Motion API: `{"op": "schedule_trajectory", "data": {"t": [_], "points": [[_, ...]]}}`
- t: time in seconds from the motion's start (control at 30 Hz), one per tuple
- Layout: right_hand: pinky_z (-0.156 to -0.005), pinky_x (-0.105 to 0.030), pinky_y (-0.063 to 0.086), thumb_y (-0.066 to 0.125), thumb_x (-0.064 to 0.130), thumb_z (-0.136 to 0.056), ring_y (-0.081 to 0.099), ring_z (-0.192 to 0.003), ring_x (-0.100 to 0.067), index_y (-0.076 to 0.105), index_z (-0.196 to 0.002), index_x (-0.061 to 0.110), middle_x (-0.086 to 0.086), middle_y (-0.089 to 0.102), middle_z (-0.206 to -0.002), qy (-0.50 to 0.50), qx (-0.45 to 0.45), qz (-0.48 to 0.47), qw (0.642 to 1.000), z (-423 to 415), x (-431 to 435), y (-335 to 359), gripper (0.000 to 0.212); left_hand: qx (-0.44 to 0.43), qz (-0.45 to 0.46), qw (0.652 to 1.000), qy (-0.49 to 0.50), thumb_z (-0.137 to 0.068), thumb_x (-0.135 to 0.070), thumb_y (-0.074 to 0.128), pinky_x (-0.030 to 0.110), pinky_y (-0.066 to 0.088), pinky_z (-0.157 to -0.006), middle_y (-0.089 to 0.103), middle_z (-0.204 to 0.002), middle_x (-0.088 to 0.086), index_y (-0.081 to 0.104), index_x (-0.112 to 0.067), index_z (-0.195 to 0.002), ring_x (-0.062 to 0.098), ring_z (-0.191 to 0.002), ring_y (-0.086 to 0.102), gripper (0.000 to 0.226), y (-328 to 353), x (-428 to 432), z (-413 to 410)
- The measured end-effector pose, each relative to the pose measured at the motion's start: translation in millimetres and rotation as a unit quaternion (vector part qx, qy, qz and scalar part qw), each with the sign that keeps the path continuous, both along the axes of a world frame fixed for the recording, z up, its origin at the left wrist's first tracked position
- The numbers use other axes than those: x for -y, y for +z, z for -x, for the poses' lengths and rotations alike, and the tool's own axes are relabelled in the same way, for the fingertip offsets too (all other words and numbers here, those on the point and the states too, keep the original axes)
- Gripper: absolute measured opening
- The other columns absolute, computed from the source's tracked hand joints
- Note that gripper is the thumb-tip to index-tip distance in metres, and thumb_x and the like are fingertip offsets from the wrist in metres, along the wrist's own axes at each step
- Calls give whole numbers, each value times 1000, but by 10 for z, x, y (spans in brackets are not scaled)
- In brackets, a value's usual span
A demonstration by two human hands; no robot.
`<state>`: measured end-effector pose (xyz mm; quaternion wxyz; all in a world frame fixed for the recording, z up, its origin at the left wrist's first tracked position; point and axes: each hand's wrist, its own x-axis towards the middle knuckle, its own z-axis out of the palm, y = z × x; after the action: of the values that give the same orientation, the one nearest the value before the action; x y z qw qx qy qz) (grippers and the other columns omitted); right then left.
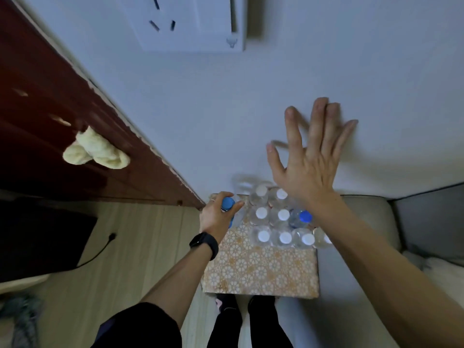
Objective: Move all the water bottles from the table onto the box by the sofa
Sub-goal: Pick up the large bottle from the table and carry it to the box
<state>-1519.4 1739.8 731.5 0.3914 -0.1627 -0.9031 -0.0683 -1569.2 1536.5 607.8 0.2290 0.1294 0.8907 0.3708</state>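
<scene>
On the box (261,272) beside the sofa (364,222), capped bottles (283,216) stand bunched at its far end. At the box's far left corner the left grip (218,217) curls round a blue-capped bottle (228,204); the right grip (308,167) hovers above the bunch, fingers spread, holding nothing.

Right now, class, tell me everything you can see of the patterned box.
The box is rectangular, its top wrapped in what looks like tan paper with a white flower pattern. It stands by the wall, beside the sofa. Clear water bottles stand upright in rows on its far half; the near half is bare. At its far left corner the left hand holds a blue-capped bottle.
</scene>
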Motion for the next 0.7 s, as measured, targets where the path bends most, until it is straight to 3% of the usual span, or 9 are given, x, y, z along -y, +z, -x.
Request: {"op": "schedule_trajectory", "data": {"t": [0.07,0.23,0.33,0.4,0.47,0.57,0.7], "points": [[-118,-60,-7,61,49,-92,-19,-153,-22,-3,-161,28,-2,-25,-165,-14,-8,-40,999,90,-116,-106,96,-6,4,1000,2,-87,-63,63,38,58,-70,68,-102,-2,58,-32,-112,16,-85,64,40,-57,-123,51],[-117,-58,-16,58,57,-90,-26,-151,-20,-13,-159,28,0,-32,-162,-26,-5,-65,998,152,-193,-209,103,-13,40,996,-75,-89,-61,64,34,55,-71,61,-116,-1,58,-31,-115,17,-88,61,40,-69,-332,123],[-116,-58,-17,57,58,-90,-28,-150,-21,-16,-158,28,-1,-33,-162,-29,1,-61,998,160,-199,-218,105,34,51,996,-68,-79,-62,73,36,56,-90,40,-149,2,58,-34,-120,18,-116,59,52,-131,-232,89],[-115,-58,-19,56,60,-90,-30,-150,-21,-18,-157,29,-1,-36,-161,-29,7,-63,998,168,-199,-234,105,73,52,994,-62,-75,-57,79,36,53,-99,25,-158,1,54,-37,-128,21,-127,54,62,-166,-137,45],[-115,-58,-20,55,65,-89,-31,-149,-20,-19,-157,29,0,-37,-160,-30,9,-61,998,191,-217,-245,106,67,52,995,-54,-76,-50,81,34,54,-94,38,-149,5,51,-35,-132,22,-117,58,66,-189,-119,35],[-114,-56,-22,54,69,-88,-33,-148,-19,-20,-156,30,0,-38,-159,-35,-1,-66,997,222,-229,-230,108,24,60,996,-64,-79,-42,79,31,56,-78,65,-117,1,53,-29,-131,16,-92,62,59,-149,-185,83],[-114,-56,-23,54,71,-86,-32,-149,-20,-20,-156,30,-1,-37,-160,-42,-14,-82,996,251,-252,-270,110,14,76,996,-32,-80,-44,77,35,59,-75,71,-102,-5,53,-31,-127,17,-90,67,54,-142,-253,175]]}}
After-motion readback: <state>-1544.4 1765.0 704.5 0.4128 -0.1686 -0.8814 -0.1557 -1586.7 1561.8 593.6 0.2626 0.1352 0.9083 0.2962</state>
